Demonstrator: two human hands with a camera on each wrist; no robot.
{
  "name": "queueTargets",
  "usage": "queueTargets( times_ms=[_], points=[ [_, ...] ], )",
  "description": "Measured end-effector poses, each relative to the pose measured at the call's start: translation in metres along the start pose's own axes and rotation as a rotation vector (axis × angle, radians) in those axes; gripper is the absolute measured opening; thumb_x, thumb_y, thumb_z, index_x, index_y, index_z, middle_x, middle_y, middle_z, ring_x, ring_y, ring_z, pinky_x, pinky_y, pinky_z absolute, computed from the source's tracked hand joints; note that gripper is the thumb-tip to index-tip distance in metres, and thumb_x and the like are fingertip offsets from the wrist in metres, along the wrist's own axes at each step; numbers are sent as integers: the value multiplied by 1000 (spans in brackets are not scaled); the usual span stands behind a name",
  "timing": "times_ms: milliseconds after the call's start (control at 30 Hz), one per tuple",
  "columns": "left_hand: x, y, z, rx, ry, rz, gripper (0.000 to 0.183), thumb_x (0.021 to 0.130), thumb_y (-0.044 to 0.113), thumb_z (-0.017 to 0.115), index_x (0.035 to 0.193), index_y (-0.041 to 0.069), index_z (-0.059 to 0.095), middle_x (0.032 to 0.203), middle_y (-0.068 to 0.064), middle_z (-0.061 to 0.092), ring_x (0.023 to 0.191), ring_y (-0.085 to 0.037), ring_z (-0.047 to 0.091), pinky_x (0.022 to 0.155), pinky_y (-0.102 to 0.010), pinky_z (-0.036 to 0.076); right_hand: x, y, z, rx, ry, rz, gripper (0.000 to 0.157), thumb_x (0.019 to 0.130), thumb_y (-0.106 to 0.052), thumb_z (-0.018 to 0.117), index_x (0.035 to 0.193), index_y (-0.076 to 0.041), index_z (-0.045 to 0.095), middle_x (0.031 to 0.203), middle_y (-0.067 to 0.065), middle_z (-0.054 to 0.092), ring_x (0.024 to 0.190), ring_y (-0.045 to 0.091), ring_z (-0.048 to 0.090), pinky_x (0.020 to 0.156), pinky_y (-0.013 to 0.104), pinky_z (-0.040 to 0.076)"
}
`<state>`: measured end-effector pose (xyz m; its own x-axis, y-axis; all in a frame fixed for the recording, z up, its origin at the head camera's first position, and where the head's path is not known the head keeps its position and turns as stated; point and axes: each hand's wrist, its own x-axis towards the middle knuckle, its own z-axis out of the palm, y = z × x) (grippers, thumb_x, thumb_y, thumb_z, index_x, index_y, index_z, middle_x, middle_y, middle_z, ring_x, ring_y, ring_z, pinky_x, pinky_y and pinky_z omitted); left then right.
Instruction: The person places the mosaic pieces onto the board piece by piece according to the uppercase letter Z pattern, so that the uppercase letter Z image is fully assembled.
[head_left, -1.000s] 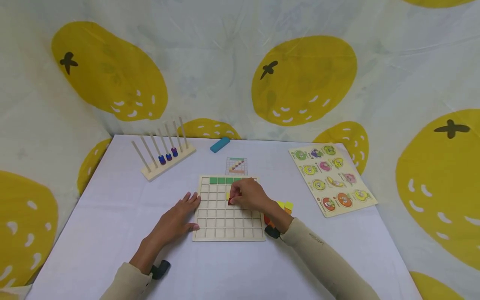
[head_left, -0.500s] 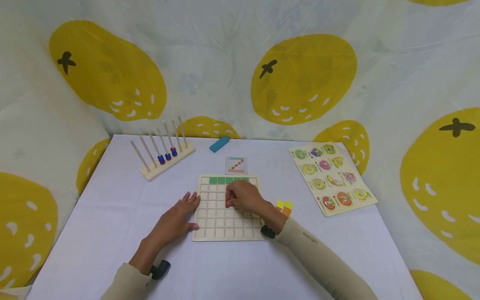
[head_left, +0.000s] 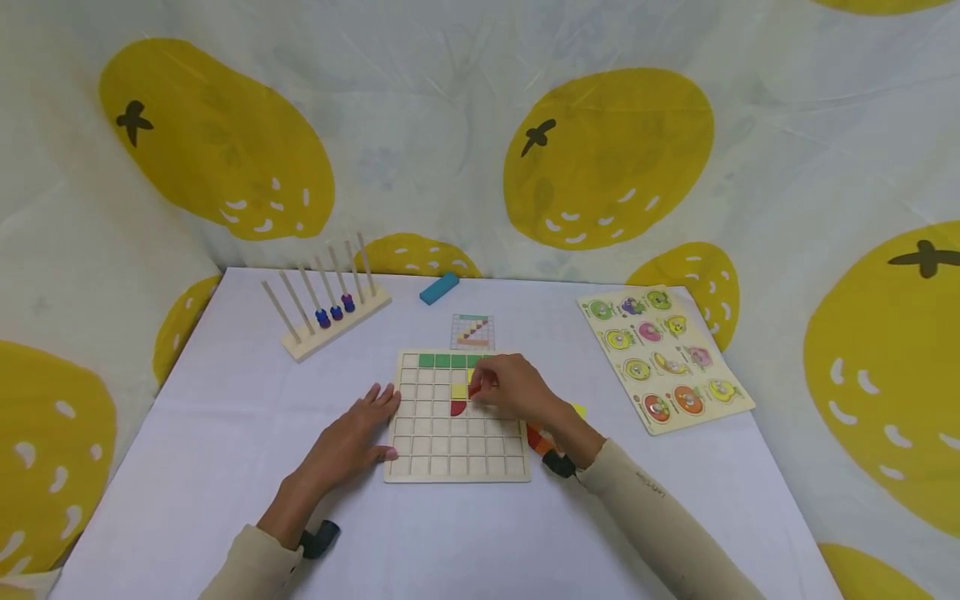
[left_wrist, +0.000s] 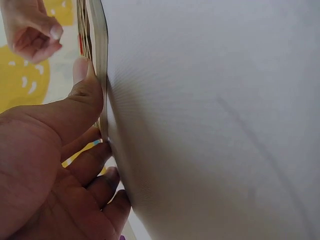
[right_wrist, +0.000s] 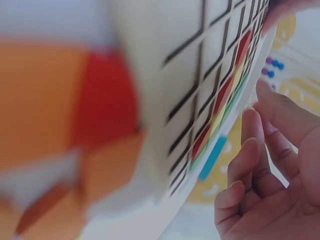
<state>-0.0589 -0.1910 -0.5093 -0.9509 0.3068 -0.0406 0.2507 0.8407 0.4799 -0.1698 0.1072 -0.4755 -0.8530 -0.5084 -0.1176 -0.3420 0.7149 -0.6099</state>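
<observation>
My left hand point(head_left: 348, 442) rests at the left edge of the wooden grid board point(head_left: 450, 471), thumb on its edge and fingers spread. Several green squares point(head_left: 444, 361) fill part of the top row. A red rounded piece point(head_left: 458, 408) lies below a yellow square point(head_left: 459, 390) in the grid. Over the board hovers my right hand point(head_left: 510, 387), thumb and forefinger near another red piece point(head_left: 473, 390). In the right wrist view, the right hand's fingers point(right_wrist: 250, 125) are loosely bent with nothing between them, and red pieces point(right_wrist: 221, 97) lie in the grid.
Behind the board lies a pattern card point(head_left: 472, 332), with a teal block point(head_left: 439, 288) farther back. A peg stand with beads point(head_left: 337, 325) is at back left, a fruit puzzle board point(head_left: 667, 358) at right. Loose orange and red pieces point(head_left: 538, 442) lie beside the board's right edge.
My right hand pressed a red piece into the grid, released it and moved right and slightly up to another red piece. The left hand has stayed in place.
</observation>
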Motion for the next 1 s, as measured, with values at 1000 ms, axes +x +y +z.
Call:
queueTargets(
  times_ms=[1000],
  points=[
    [0,1,-1,16,-1,-2,98,80,27,92,162,4,41,171,-15,35,162,-39,28,126,-60,36,-67,97,-56,-59,8,227,23,82,-23,94,94,-16,76,82,-1,64,78,17,55,70,28,45]
  ],
)
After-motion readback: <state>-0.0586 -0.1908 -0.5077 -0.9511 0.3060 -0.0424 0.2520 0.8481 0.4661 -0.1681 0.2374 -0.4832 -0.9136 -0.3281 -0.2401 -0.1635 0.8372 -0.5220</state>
